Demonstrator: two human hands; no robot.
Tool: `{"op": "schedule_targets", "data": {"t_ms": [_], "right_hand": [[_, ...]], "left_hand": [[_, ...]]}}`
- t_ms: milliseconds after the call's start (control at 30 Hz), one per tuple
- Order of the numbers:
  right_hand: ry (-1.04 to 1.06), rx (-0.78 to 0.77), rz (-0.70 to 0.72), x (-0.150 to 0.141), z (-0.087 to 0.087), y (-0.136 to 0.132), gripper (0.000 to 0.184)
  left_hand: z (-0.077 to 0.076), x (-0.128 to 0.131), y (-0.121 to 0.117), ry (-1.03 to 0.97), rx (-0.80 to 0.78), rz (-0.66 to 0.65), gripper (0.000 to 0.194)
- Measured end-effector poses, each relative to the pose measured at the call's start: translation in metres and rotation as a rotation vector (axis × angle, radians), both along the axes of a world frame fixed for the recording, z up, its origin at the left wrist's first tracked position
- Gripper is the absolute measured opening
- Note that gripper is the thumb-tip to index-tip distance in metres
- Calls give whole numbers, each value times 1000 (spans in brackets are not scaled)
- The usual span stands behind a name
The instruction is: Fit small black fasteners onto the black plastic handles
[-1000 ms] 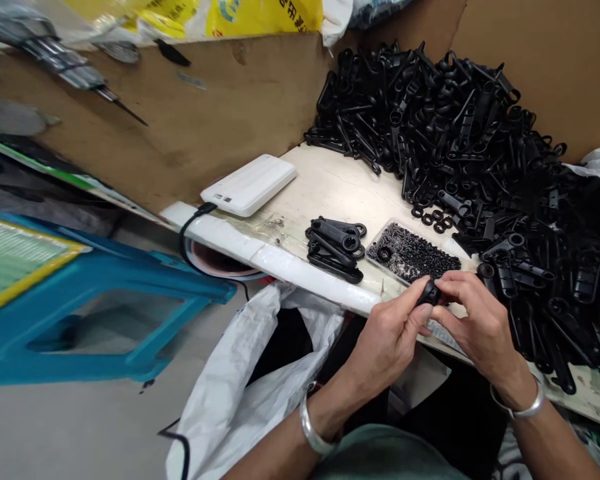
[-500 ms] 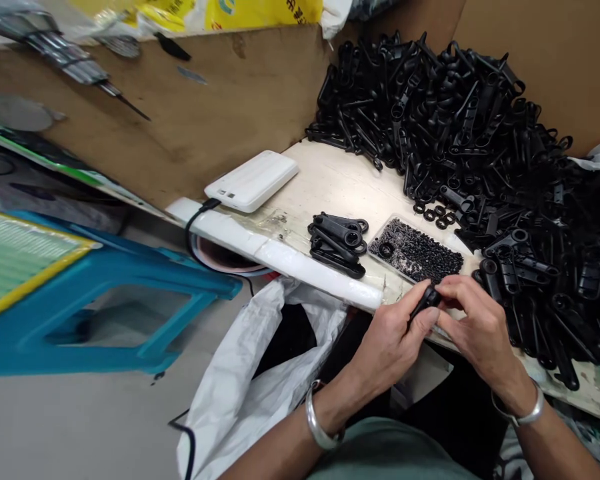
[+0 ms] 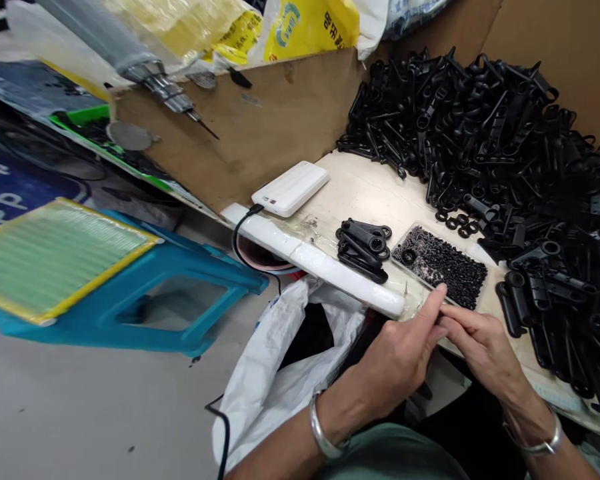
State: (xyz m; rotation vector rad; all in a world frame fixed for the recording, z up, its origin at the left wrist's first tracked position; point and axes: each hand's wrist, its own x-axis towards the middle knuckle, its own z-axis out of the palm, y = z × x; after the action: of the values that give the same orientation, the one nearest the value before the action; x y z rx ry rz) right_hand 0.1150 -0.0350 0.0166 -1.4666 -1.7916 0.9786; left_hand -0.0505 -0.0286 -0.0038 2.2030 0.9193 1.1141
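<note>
We take this for a small workshop or factory assembly corner. We see a high mound of loose black plastic lever-shaped parts (image 3: 485, 127) on a worn cream-coloured worktop (image 3: 360, 190), and a shallow clear plastic tray (image 3: 401, 259) full of tiny black pieces (image 3: 455, 270). A grey, metal-nosed hand tool (image 3: 163, 83) hangs beside a scuffed brown board partition (image 3: 280, 127). A white woven sack (image 3: 257, 387) sits open below the worktop's edge, and a turquoise plastic stool (image 3: 100, 300) stands on the plain grey floor (image 3: 105, 413).
</note>
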Motion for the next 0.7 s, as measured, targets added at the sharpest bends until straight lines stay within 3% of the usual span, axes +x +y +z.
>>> {"op": "schedule_targets", "data": {"t_ms": [100,167,300,367,467,567,700], "right_hand": [[-76,87,49,-7,3,17,26],[-187,201,13,-6,4,33,25],[-635,440,7,-10,-1,59,30],[-821,447,96,-18,-4,65,33],[-941,390,167,-27,-8,70,41],[-950,337,183,-23,-7,71,41],[-920,304,194,-11,2,74,40]], "left_hand": [[6,-19,16,101,126,70,46],[15,-36,33,214,240,195,46],[21,-63,81,508,394,383,35],[15,-68,104,614,361,375,30],[0,-67,125,676,248,302,31],[-8,-63,130,724,156,290,34],[-7,-60,130,734,97,314,36]]}}
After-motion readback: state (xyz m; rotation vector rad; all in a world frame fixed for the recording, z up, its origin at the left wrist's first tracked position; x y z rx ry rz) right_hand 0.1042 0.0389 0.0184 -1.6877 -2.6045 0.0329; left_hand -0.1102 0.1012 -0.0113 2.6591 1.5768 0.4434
